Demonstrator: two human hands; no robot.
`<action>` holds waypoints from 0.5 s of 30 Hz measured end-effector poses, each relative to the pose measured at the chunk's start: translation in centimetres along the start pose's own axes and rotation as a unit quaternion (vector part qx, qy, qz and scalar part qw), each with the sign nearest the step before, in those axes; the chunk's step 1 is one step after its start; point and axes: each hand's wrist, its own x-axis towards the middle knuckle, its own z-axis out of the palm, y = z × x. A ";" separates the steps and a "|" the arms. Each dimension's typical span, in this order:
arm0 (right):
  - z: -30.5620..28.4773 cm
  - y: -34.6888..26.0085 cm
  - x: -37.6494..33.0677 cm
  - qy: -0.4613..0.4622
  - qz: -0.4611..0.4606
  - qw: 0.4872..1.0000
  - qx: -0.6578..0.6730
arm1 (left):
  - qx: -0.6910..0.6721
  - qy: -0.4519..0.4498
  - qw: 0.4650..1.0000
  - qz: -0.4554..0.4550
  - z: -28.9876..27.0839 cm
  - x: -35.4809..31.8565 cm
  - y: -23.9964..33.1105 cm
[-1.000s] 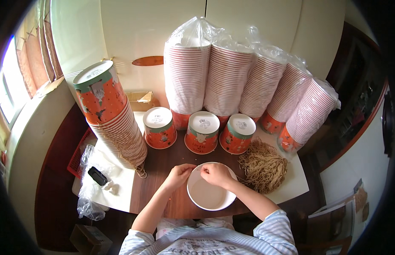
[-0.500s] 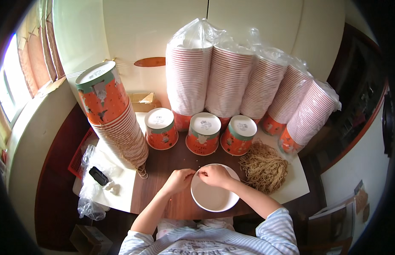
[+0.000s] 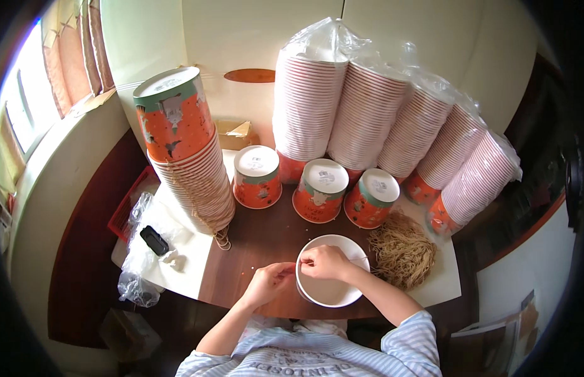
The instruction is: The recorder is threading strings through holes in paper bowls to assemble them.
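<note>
A paper bucket (image 3: 330, 293), white inside, stands mouth up near the table's front edge, leaning a little. My right hand (image 3: 326, 261) reaches over its mouth, fingers pinched against the inner left wall. A thin piece of string shows beside this hand, toward the right rim. Outside the same wall is my left hand (image 3: 270, 283), its fingers closed together close to the rim; whatever they hold is hidden. Right of the bucket lies a loose heap of tan string (image 3: 404, 251).
Three orange and green buckets (image 3: 257, 173) stand upside down behind. Tall plastic-wrapped bucket stacks (image 3: 311, 107) line the back. At left rises a string-draped stack (image 3: 188, 169), with a black object (image 3: 154, 240) and clear plastic (image 3: 136, 286) nearby.
The view has shifted, so the scene sits further right. The bucket has tilted slightly, showing its outer left side. My left hand has moved down along the wall; a string now shows by my right hand.
</note>
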 end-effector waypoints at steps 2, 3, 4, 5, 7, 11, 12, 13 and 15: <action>0.1 0.1 0.0 -0.009 0.002 1.000 -0.007 | 0.007 0.017 1.000 0.004 0.1 -0.1 0.3; 0.1 0.2 0.0 -0.007 -0.004 1.000 -0.004 | 0.014 0.030 0.999 0.013 0.2 0.1 0.5; 0.1 0.2 0.0 -0.004 -0.009 1.000 0.000 | 0.014 0.032 0.999 0.013 0.3 0.2 0.5; 0.2 0.3 0.1 -0.004 -0.011 1.000 -0.001 | 0.006 0.038 0.999 0.017 0.4 0.4 0.3; 0.3 0.4 0.1 0.011 -0.021 1.000 0.007 | -0.002 0.042 0.999 0.024 0.5 0.8 0.3; 0.2 0.2 0.5 0.008 -0.046 0.999 0.002 | 0.158 0.061 0.982 0.080 0.3 1.0 0.0; 0.2 0.2 0.6 -0.007 -0.061 0.998 0.005 | 0.183 0.079 0.974 0.108 0.2 1.0 -0.2; 0.1 0.1 0.8 -0.023 -0.076 0.997 0.007 | 0.184 0.080 0.974 0.108 0.1 0.9 -0.1; 0.2 -0.1 1.2 -0.041 -0.095 0.995 0.012 | 0.238 0.083 0.963 0.101 -0.2 0.4 0.3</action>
